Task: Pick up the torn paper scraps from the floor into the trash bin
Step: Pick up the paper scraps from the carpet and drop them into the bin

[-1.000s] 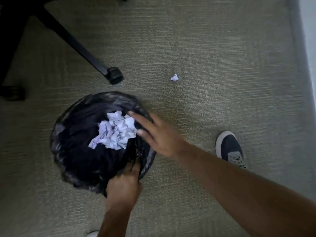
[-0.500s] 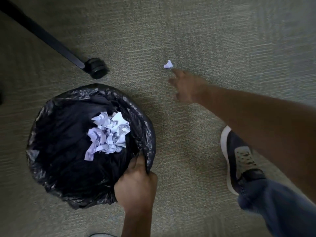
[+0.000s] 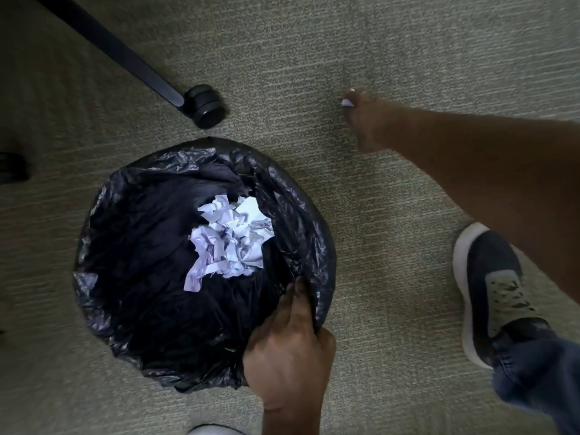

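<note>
The right hand (image 3: pixel 365 120) reaches out toward two o'clock from the bin, its fingertips (image 3: pixel 353 97) closed around a small white paper scrap (image 3: pixel 346 103) at carpet level. Only a sliver of the scrap shows at the tip of the fingers; whether it has left the floor cannot be told. The right forearm runs back from the hand toward four o'clock and leaves the picture at the right edge.

The left hand (image 3: pixel 290 350) sits at the five o'clock side of the trash bin (image 3: pixel 314 215), thumb and fingers pinched shut on the black liner where it folds over the rim. One finger lies inside the rim and the rest curl over the outside. Its forearm drops straight down toward six o'clock.

Inside the bin, a heap of crumpled white scraps (image 3: pixel 230 238) rests on the dark liner, a little toward the one o'clock side of the opening. The bin stands on a grey-green carpet (image 3: pixel 392 42).

At eleven o'clock from the bin, just beyond its rim, a black chair caster (image 3: pixel 207 106) rests on the carpet, with its leg (image 3: pixel 110 45) running up toward the top left corner. At three o'clock, well apart from the bin, a dark sneaker (image 3: pixel 492 293) with a white sole and grey laces stands flat, blue denim gathered at its ankle.
</note>
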